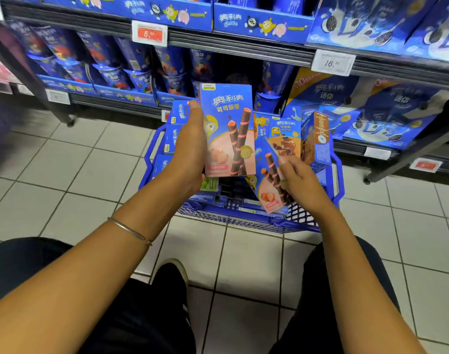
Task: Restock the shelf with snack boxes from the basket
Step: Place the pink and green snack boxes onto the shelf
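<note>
My left hand [190, 144] grips a blue and pink wafer-roll snack box [228, 129] by its left edge and holds it upright above the blue plastic basket [305, 221]. My right hand [297, 180] is lower, to the right, its fingers curled round the edge of a second, tilted pink-and-blue box [269, 190] inside the basket. Several more blue boxes stand in the basket, among them brown chocolate ones [287, 139]. The shelf [238, 47] rises just behind the basket.
The basket stands on a white tiled floor [90, 169] in front of the shelving. Blue cups and boxes fill the shelf rows; price tags [332, 63] hang on the rails. A shelf foot [366, 180] stands at the right. My knees and one shoe [169, 277] are below.
</note>
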Action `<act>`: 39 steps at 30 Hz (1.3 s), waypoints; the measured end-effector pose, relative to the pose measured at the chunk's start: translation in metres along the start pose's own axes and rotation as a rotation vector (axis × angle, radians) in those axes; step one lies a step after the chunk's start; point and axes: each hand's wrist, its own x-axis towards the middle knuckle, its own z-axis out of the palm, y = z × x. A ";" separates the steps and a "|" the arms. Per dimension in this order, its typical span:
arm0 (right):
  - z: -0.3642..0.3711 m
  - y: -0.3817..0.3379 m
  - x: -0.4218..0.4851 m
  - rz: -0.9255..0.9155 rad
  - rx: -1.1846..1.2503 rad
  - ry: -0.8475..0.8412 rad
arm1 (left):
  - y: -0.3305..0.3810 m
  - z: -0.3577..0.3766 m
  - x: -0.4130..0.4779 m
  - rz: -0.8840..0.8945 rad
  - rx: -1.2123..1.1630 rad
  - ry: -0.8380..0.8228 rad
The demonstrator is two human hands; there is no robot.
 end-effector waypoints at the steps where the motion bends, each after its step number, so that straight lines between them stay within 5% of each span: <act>1: -0.001 -0.011 -0.003 0.011 0.063 0.066 | 0.000 0.001 0.000 0.013 0.028 0.005; 6: -0.008 -0.061 -0.004 0.091 0.313 0.427 | 0.002 0.001 -0.005 0.042 0.086 0.000; 9: -0.003 -0.084 -0.002 0.087 0.816 0.401 | 0.001 0.002 -0.005 0.059 0.171 -0.021; 11: 0.006 -0.095 -0.001 0.082 0.924 0.314 | -0.001 0.003 -0.006 0.057 0.183 -0.063; 17: 0.043 -0.102 -0.005 -0.013 0.404 0.308 | -0.006 0.006 -0.014 0.060 0.152 -0.183; 35: 0.046 -0.090 -0.006 0.130 0.423 0.213 | -0.003 0.000 -0.027 0.070 0.067 -0.098; 39: 0.033 -0.019 0.003 0.266 -0.020 0.064 | 0.002 -0.006 -0.036 0.075 0.012 -0.107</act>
